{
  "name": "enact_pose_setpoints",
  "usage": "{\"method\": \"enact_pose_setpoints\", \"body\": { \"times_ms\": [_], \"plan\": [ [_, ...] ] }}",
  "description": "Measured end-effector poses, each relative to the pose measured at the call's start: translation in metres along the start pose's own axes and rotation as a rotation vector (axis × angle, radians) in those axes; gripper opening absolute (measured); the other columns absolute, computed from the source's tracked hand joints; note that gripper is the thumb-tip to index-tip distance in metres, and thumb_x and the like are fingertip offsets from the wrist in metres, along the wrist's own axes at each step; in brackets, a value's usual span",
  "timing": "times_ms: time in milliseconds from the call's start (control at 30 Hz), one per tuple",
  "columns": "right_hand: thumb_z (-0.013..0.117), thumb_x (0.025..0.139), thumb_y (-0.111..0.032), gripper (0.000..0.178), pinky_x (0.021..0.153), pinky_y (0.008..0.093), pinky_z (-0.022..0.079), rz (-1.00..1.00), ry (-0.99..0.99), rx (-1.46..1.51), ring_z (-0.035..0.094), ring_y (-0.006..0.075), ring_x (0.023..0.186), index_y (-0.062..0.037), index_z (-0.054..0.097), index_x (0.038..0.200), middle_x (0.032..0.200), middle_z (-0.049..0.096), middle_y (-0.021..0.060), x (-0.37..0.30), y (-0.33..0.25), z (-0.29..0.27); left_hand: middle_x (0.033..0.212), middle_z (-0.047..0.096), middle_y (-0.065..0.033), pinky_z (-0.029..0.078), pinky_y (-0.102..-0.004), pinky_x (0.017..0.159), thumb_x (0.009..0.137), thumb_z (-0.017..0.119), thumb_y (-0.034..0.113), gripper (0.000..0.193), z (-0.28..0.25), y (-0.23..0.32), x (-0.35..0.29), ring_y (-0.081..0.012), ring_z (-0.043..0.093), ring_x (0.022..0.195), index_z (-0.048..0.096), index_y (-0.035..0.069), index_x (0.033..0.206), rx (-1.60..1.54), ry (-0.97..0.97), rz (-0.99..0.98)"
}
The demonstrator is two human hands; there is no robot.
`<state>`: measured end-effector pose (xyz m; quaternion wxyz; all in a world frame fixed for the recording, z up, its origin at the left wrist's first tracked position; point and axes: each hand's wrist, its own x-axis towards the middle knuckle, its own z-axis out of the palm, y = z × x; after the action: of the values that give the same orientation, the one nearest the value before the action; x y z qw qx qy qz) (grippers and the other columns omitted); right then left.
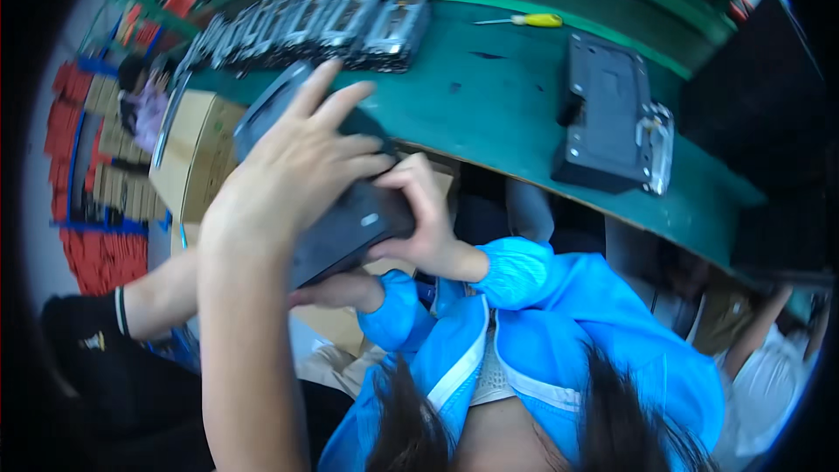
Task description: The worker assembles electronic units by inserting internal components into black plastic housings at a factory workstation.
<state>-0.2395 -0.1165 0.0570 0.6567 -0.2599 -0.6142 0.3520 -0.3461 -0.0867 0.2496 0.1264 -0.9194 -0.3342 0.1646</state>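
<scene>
A black box-shaped device housing [336, 240] is tilted at the table's front left, held off the tabletop. My right hand [424, 223], coming from a blue sleeve, is closed round its near right edge. Against its lower side is my left hand [341, 289], closed on it, with the fingers partly hidden beneath. A co-worker's hand [301, 153] lies across the top of the same housing with fingers spread, somewhat blurred. That co-worker's other forearm [162, 293] reaches in from a black sleeve at the left.
Several metal-framed units [393, 31] stand in a row at the back left of the green table [489, 114]. A yellow-handled screwdriver [536, 20] lies near the back. Another black housing [607, 114] rests at the right. An open cardboard box [197, 157] stands left of the hands.
</scene>
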Motion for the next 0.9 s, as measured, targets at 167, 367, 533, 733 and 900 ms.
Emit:
{"method": "enact_pose_setpoints", "body": {
  "times_ms": [167, 367, 533, 733, 900],
  "plan": [
    [0.088, 0.056, -0.047, 0.077, 0.082, 0.0378, 0.043, 0.021, -0.097, 0.161, 0.051, 0.0294, 0.095, -0.0039, 0.057, 0.111, 0.102, 0.050, 0.0128, 0.002, -0.002, 0.032, 0.110, 0.067, -0.0004, 0.035, -0.0385, 0.114, 0.074, 0.059, 0.009, 0.030, 0.010, -0.014, -0.039, -0.0245, 0.043, 0.132, 0.074, 0.011, 0.100, 0.015, -0.008, -0.069],
    [0.085, 0.063, -0.033, 0.063, 0.083, 0.0410, 0.046, -0.194, -0.178, 0.235, 0.053, 0.0323, 0.100, -0.0054, 0.057, 0.113, 0.107, 0.051, 0.0127, 0.060, -0.042, 0.068, 0.134, 0.046, -0.0102, 0.044, -0.0276, 0.102, 0.086, 0.051, -0.001, 0.030, -0.031, -0.027, -0.099, -0.0221, 0.046, 0.128, 0.067, 0.000, 0.111, -0.922, 0.235, -0.823],
    [0.074, 0.072, -0.022, 0.037, 0.089, 0.0419, 0.048, -0.384, -0.172, 0.202, 0.054, 0.0323, 0.109, -0.0061, 0.060, 0.103, 0.110, 0.054, 0.0132, 0.048, -0.062, 0.064, 0.145, 0.039, -0.0093, 0.042, -0.0231, 0.102, 0.094, 0.042, -0.003, 0.038, -0.062, -0.061, -0.188, -0.0183, 0.046, 0.129, 0.058, 0.000, 0.128, -0.375, 0.225, -0.892],
    [0.070, 0.073, -0.020, 0.041, 0.095, 0.0413, 0.048, -0.377, -0.185, -0.523, 0.057, 0.0315, 0.114, -0.0061, 0.062, 0.111, 0.113, 0.062, 0.0106, 0.044, -0.047, -0.081, 0.125, 0.059, -0.0166, 0.043, -0.0349, 0.101, 0.091, 0.059, 0.037, 0.064, 0.126, 0.120, 0.043, -0.0252, 0.056, 0.113, 0.043, -0.004, 0.137, -1.135, 1.454, -0.893],
    [0.073, 0.075, -0.025, 0.045, 0.097, 0.0419, 0.045, -0.166, -0.355, -1.011, 0.056, 0.0300, 0.115, -0.0034, 0.064, 0.114, 0.114, 0.061, 0.0118, 0.047, -0.036, -0.215, 0.132, 0.049, -0.0103, 0.042, -0.0393, 0.104, 0.073, 0.078, 0.003, 0.062, 0.136, 0.137, 0.150, -0.0222, 0.051, 0.121, 0.050, -0.001, 0.129, -1.312, 0.789, -0.141]
  ]
}}
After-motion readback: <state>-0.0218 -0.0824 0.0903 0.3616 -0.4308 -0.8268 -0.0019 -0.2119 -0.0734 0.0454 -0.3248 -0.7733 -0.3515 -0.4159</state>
